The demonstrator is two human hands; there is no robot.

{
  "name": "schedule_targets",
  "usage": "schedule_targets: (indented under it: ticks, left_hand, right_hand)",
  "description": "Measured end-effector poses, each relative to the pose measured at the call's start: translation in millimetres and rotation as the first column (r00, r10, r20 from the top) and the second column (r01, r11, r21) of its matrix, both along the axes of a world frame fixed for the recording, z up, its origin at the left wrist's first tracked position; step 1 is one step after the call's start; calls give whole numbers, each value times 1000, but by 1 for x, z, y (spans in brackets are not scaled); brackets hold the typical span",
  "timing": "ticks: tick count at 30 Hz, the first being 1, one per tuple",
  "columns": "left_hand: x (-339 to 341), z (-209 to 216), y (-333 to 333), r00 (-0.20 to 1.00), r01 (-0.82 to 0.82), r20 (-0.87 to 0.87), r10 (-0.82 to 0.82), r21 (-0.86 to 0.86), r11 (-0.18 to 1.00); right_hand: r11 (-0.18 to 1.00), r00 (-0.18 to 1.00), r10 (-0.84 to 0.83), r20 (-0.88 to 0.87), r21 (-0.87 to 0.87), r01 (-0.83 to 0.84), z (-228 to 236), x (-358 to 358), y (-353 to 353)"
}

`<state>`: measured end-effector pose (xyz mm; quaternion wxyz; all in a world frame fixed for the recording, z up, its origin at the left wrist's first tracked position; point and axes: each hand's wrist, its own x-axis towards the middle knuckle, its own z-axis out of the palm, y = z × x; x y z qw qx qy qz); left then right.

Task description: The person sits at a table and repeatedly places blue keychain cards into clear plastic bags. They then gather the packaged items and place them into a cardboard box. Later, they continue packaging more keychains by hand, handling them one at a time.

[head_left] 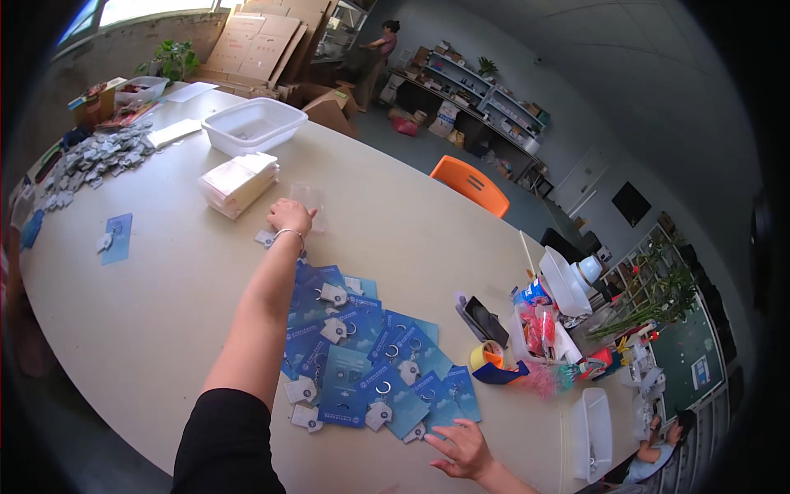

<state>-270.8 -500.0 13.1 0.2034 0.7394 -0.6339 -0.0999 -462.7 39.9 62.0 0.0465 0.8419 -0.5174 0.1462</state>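
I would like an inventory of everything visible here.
Large table: one, beige, centre
Rectangular cards: many, blue, centre and left
Squarish keyrings: many, grey, on cards, heaped left
Thin plastic sheet: one, clear, beyond cards
Flat packets: one stack, whitish, far
Rectangular plastic tubs: several, white, around table
Flat phone: one, dark, right
Tape roll: one, yellow, right
Plastic chair: one, orange, background
Flattened cardboard: several, brown, background
Leafy plants: several, green, background
Left hand: one, bare, near sheet
Right hand: one, bare, near cards
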Motion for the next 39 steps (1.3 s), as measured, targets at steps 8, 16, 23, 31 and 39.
schedule_targets:
  ticks: [8, 16, 23, 31, 39]
  left_hand:
    - [-11, -12, -27, 973, 115, -219, -77, 165, 980]
    - [90, -8, -29, 601, 426, -676, -426, -180, 887]
    - [217, 51, 139, 396, 887, -737, -547, 152, 436]
    - [293, 28, 306, 448, 852, -480, -755, 485, 197]
    - [295, 27, 347, 614, 755, -29, -789, 313, 576]
  right_hand:
    - [996, 996, -77, 54, -46, 79, 8, 17, 21]
    - [997, 998, 69, 6, -38, -68, 18, 46, -32]
    - [974, 974, 189, 122, -149, -170, 18, 104, -46]
    - [973, 961, 196, 196, -160, -166, 4, 147, -1]
    - [979, 961, -106, 256, -142, 145, -18, 124, 56]
